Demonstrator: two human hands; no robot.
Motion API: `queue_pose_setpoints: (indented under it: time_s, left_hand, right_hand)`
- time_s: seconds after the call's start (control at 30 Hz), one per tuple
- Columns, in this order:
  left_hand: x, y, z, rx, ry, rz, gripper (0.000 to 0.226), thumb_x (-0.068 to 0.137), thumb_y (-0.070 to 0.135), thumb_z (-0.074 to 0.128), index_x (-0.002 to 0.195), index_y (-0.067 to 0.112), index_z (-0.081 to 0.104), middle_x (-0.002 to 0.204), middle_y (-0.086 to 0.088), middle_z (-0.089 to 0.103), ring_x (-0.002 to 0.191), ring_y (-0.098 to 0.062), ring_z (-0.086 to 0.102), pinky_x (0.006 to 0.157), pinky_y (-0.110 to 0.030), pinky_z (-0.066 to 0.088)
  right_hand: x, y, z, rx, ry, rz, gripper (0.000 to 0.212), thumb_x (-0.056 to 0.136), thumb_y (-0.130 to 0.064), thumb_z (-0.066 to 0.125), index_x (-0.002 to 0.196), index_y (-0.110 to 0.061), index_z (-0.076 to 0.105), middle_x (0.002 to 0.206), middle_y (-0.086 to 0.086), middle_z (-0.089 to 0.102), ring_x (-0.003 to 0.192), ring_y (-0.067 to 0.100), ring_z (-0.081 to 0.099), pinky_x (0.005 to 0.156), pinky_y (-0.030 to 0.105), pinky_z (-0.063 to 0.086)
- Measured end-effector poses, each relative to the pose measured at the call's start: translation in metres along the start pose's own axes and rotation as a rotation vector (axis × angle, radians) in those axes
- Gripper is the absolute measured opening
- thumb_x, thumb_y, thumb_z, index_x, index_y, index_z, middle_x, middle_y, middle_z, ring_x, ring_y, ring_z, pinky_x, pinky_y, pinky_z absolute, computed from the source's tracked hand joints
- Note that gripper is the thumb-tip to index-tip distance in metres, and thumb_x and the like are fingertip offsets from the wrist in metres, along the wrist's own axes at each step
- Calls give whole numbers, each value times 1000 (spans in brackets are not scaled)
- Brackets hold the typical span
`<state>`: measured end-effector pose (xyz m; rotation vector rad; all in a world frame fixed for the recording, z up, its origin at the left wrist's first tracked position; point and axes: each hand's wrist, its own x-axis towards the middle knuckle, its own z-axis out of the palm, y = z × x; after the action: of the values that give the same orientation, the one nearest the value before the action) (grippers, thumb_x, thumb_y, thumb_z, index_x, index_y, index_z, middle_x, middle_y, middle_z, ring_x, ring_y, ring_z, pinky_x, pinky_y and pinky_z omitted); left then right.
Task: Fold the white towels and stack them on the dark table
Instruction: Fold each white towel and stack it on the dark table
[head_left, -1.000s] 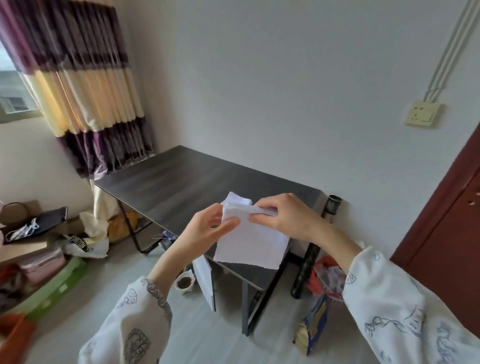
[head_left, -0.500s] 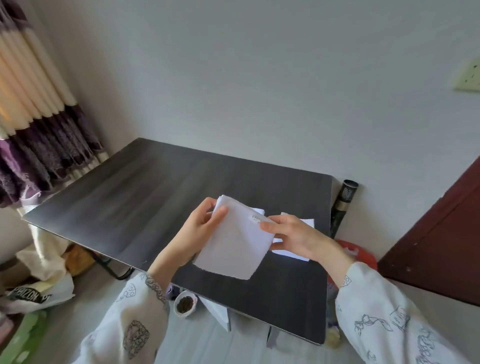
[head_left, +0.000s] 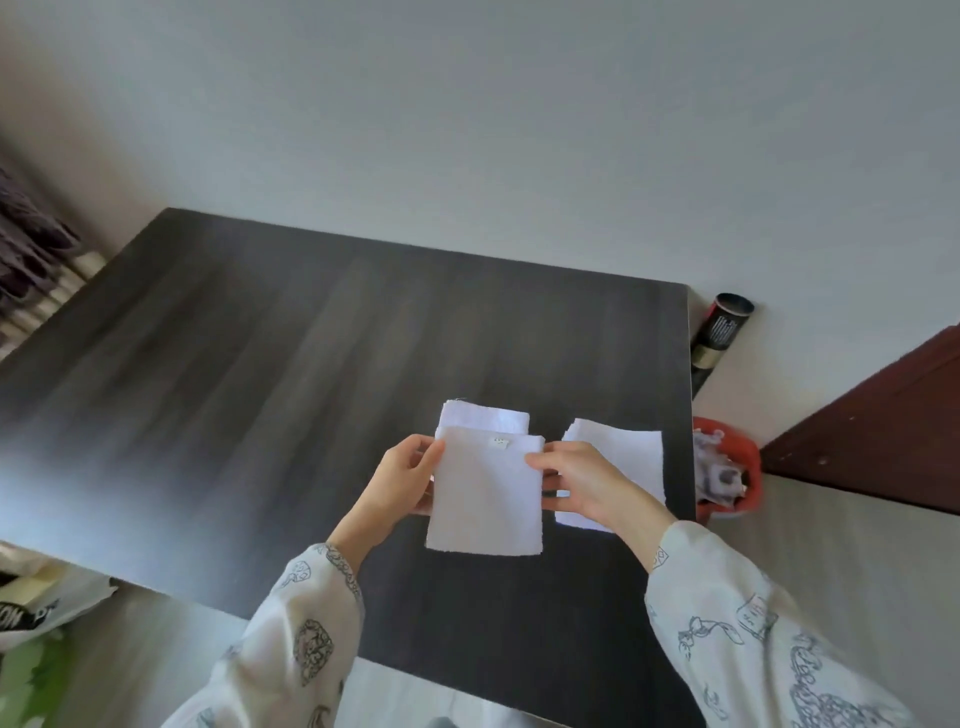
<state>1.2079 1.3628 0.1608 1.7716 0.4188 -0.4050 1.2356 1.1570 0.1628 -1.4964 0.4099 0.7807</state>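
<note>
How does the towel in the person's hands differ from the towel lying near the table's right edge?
The held towel is gripped by the left hand and right hand; the right-edge towel lies untouched on the dark table. The held towel shows a small tag; the other shows none. The held towel overlaps another towel; the right-edge one lies alone. Both are white and folded.

Both forearms, in white patterned sleeves, reach forward side by side; the left hand (head_left: 402, 480) pinches the left edge of a white folded terry towel (head_left: 485, 499), the right hand (head_left: 582, 483) grips its right edge
</note>
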Motion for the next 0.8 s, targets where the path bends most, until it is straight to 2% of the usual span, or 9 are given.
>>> queue_pose_setpoints:
  time_s: [0.1, 0.23, 0.43, 0.63, 0.8]
  left_hand:
    - [36, -4, -3, 48, 21, -30, 21, 95, 29, 47, 100, 12, 57, 84, -9, 59, 70, -21, 57, 62, -38, 59]
    - [72, -10, -3, 116, 51, -45, 16, 94, 31, 48, 99, 18, 57, 84, -7, 58, 70, -21, 58, 58, -36, 58]
    - [109, -13, -3, 195, 6, -51, 15, 94, 32, 46, 99, 21, 55, 88, -7, 58, 77, -22, 58, 57, -36, 58]
    - [127, -15, -4, 267, -56, -46, 20, 94, 34, 45, 104, 19, 54, 91, -7, 59, 86, -24, 60, 62, -43, 59]
    - [131, -20, -4, 322, -52, -13, 17, 95, 36, 41, 101, 22, 50, 89, -1, 57, 89, -24, 60, 69, -46, 57]
  right_hand:
    - [30, -2, 5, 0, 116, -2, 15, 92, -9, 47, 97, -8, 61, 96, 7, 67, 84, 19, 65, 68, 28, 53]
    - [63, -2, 13, -69, 233, 8, 15, 94, -9, 43, 100, -8, 57, 94, 6, 63, 83, 19, 62, 60, 24, 53]
    - [96, -4, 16, -161, 375, 6, 14, 93, -12, 41, 100, -11, 53, 94, 6, 59, 88, 22, 59, 74, 36, 56]
    - [112, 2, 16, -188, 422, 54, 14, 93, -13, 41, 101, -12, 53, 97, 6, 60, 91, 21, 60, 66, 31, 56]
    - [119, 6, 18, -264, 458, 57, 16, 95, -20, 43, 106, -12, 53, 101, 6, 59, 94, 21, 60, 72, 32, 56]
